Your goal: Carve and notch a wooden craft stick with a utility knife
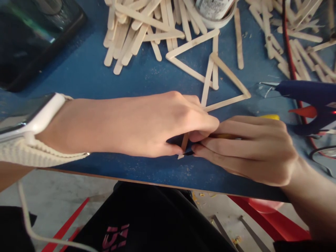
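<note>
My left hand [181,122] is closed, its thumb and fingers gripping a thin wooden craft stick [184,141] near the table's front edge. Facing it, my right hand [252,150] is wrapped around a tool with a yellow handle [270,117]. The tool's dark tip [188,153] touches or nearly touches the stick's lower end; most of the tool is hidden by my fingers, so its exact kind does not show. Just beyond my hands lie two triangles made of craft sticks, a farther triangle [189,72] and a nearer triangle [231,77], overlapping at one corner.
A pile of craft sticks [136,31] lies at the back, beside a jar [215,10] in a white dish. More sticks [299,56] are scattered at right. A blue glue gun [307,91] and red cable [290,63] lie right. A black device [34,38] sits back left.
</note>
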A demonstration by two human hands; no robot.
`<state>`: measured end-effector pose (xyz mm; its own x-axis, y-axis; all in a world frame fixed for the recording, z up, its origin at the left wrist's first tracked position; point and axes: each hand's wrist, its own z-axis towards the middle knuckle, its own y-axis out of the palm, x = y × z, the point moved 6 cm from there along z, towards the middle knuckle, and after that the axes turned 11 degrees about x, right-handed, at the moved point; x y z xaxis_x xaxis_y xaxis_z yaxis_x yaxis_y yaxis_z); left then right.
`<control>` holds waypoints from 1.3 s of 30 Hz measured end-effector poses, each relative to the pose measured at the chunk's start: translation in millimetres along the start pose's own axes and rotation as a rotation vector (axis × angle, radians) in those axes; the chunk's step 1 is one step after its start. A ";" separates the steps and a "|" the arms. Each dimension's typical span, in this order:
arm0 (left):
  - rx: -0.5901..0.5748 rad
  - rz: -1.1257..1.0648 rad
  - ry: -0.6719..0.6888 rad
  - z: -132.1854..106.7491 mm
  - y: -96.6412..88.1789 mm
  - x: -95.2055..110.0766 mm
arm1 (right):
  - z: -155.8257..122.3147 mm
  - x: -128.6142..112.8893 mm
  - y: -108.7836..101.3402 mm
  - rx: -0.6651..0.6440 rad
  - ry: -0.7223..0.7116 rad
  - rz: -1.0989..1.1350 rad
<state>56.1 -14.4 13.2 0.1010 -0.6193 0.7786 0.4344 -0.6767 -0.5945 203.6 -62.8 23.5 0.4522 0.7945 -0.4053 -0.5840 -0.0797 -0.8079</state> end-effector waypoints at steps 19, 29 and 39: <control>0.018 0.011 0.022 -1.7 2.0 1.9 | -1.3 -10.1 7.0 -0.004 -0.106 0.083; 0.032 0.041 0.026 0.4 1.2 4.0 | -2.8 -11.3 9.2 -0.033 -0.117 0.087; -0.005 -0.030 -0.023 -1.4 0.9 -3.5 | 2.2 -24.6 12.0 0.031 -0.135 0.061</control>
<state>54.9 -13.4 9.7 0.1083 -0.5896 0.8004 0.4331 -0.6968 -0.5718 183.9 -82.0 24.7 0.3214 0.8628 -0.3903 -0.6289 -0.1137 -0.7691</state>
